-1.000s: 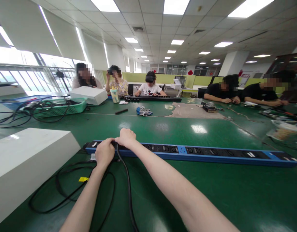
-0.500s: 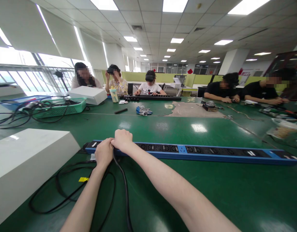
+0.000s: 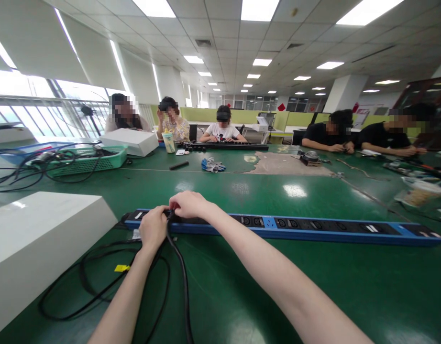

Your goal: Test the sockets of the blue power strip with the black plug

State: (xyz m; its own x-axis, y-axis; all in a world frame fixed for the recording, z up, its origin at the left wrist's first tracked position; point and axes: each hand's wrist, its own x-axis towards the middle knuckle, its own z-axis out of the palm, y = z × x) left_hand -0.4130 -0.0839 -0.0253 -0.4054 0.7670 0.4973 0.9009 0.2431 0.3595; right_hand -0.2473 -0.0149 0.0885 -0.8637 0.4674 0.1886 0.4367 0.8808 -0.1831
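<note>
A long blue-and-black power strip [image 3: 288, 225] with several sockets lies across the green table. My left hand [image 3: 154, 228] is closed over its left part, fingers curled, and what they hold is hidden. Just right of it my right hand [image 3: 188, 204] bends down over the strip, its fingertips pinching the plug end of a thick black power cable [image 3: 184, 282] at the sockets. From there the cable runs down between my forearms to the table's near side. Whether the plug sits in a socket cannot be seen. Thinner black cables [image 3: 59, 313] with a yellow tag [image 3: 122, 268] loop beside my left forearm.
A white box [image 3: 44, 239] stands at the near left. Beyond it are a green basket [image 3: 91, 162] of cables and another white box [image 3: 130, 141]. Gloves [image 3: 212, 165] and a black rod [image 3: 179, 166] lie mid-table. Several people sit along the far side.
My right hand has shifted slightly and turned, its fingertips now pointing down at the cable's plug end, its wrist further right. My left hand stays nearly in place.
</note>
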